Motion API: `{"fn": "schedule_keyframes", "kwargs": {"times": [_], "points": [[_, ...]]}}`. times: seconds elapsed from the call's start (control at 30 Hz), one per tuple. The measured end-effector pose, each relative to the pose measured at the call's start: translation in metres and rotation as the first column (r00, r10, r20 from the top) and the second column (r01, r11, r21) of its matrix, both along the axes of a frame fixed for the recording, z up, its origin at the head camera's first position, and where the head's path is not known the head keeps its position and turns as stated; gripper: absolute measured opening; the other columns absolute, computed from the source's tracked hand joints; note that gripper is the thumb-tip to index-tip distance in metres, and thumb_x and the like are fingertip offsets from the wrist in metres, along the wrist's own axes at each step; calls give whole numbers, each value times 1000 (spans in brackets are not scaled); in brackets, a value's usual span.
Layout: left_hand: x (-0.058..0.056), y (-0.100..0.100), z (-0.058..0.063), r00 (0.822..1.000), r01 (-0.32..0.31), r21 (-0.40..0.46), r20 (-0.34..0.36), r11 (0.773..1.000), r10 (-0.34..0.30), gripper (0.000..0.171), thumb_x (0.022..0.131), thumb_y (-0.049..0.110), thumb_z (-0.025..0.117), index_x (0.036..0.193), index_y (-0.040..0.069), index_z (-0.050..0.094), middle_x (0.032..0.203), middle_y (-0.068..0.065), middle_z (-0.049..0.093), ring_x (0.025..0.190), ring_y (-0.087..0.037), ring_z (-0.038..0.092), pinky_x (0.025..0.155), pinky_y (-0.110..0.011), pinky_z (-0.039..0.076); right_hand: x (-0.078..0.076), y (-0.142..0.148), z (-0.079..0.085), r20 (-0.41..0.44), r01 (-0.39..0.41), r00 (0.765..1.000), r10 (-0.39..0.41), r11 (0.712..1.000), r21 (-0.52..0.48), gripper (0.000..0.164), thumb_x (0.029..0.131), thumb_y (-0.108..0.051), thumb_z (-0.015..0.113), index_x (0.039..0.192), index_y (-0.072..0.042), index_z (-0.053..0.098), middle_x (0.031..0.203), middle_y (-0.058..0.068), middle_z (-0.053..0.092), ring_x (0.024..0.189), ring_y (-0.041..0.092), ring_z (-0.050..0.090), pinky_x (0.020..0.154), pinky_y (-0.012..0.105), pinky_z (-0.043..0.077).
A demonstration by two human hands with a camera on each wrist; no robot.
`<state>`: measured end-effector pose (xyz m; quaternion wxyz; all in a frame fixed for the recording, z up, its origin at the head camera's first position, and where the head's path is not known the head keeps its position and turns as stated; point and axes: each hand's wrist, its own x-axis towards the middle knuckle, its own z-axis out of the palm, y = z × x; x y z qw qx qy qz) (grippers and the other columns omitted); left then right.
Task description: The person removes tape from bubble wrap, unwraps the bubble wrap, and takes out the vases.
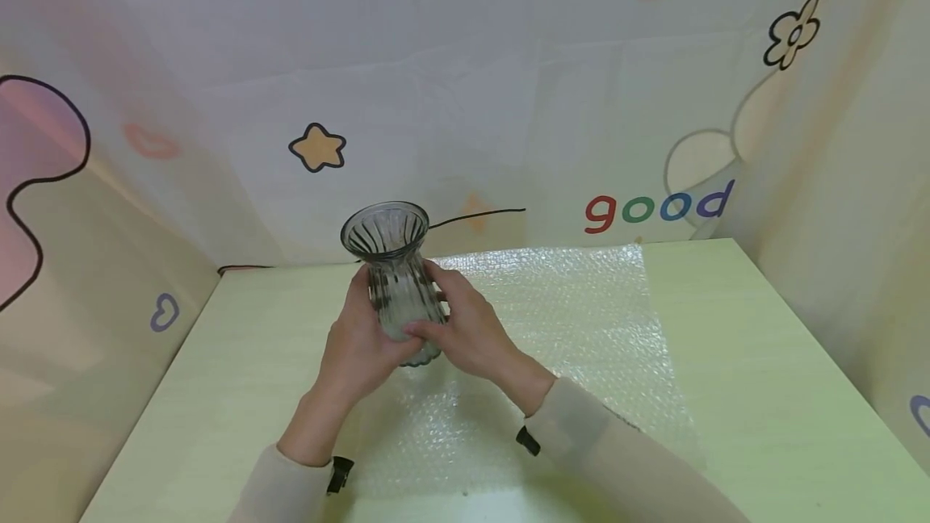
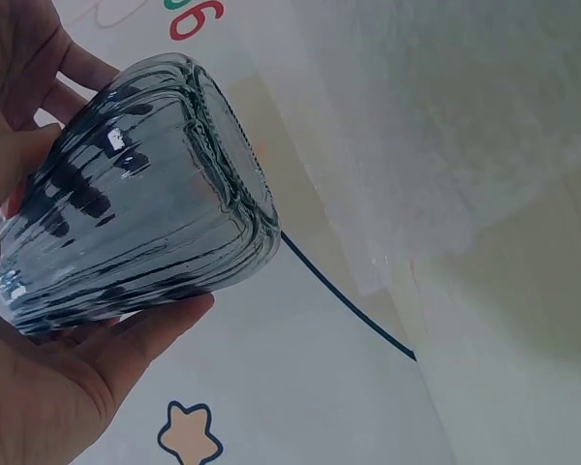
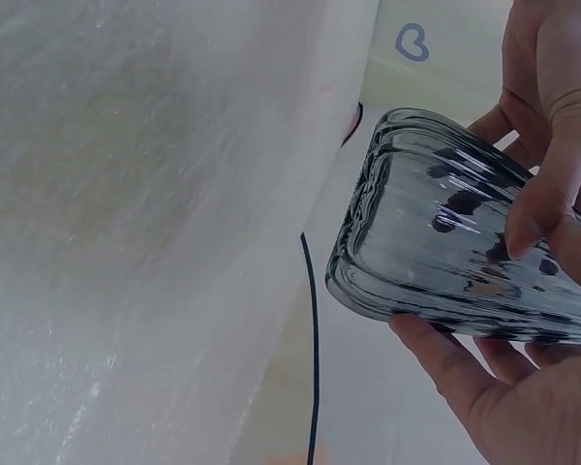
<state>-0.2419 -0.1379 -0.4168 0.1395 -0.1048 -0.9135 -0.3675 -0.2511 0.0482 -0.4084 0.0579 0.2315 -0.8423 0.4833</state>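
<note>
A ribbed, smoky clear glass vase (image 1: 400,293) with a flared rim is held up over the bubble wrap (image 1: 581,329), its mouth tipped toward the back wall. My left hand (image 1: 359,349) grips its left side, and my right hand (image 1: 475,329) grips the right side with the thumb across its front. From the left wrist view, the thick base of the vase (image 2: 145,194) points away from the palms, with fingers around the body. The right wrist view also shows the vase (image 3: 445,232) between both hands, its neck and rim out of frame.
The bubble wrap lies flat on a pale green table (image 1: 756,345), reaching to the back edge. A printed cloth (image 1: 508,103) with a star, hearts and the word "good" hangs behind and along both sides. Dark clips sit at both sleeve cuffs (image 1: 570,410).
</note>
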Motion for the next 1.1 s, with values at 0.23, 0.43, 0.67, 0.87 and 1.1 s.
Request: {"fn": "schedule_keyframes", "kwargs": {"times": [0.23, 0.43, 0.67, 0.87, 1.1], "points": [[-5, -11, 1, 1000, -9, -7, 23, 1000, 9, 118, 73, 33, 88, 163, 10, 16, 151, -20, 51, 119, -42, 65, 91, -58, 56, -5, -10, 0, 20, -3, 1000, 3, 1000, 9, 83, 92, -24, 80, 161, -18, 36, 150, 9, 52, 128, 31, 61, 103, 50, 53], [-6, -20, 0, 999, -28, -4, 24, 1000, 28, 118, 73, 34, 88, 163, 11, 16, 153, -18, 49, 121, -42, 64, 92, -59, 55, -8, -18, 1, 39, -19, 999, 18, 1000, 18, 83, 93, -25, 78, 163, -20, 33, 154, 7, 50, 128, 29, 60, 102, 46, 53], [-8, -26, -3, 999, -36, 8, -4, 999, 36, 115, 74, 29, 88, 163, 10, 17, 152, -19, 49, 125, -42, 61, 97, -60, 53, -13, -27, 0, 49, -33, 998, 31, 999, 34, 82, 94, -26, 78, 163, -22, 32, 154, 5, 50, 124, 25, 61, 100, 43, 53], [-8, -32, -4, 999, -45, 8, -2, 999, 45, 115, 73, 27, 88, 163, 10, 17, 153, -19, 47, 124, -42, 60, 96, -61, 52, -15, -34, 0, 65, -35, 997, 32, 998, 42, 83, 95, -27, 77, 163, -23, 31, 155, 5, 49, 126, 25, 60, 101, 44, 53], [-9, -38, -4, 998, -55, 6, -17, 998, 55, 115, 73, 27, 88, 162, 8, 18, 152, -21, 47, 124, -43, 60, 96, -62, 52, -18, -41, 1, 68, -39, 997, 35, 998, 47, 82, 95, -28, 77, 163, -25, 31, 152, 7, 50, 127, 26, 60, 102, 43, 53]]}}
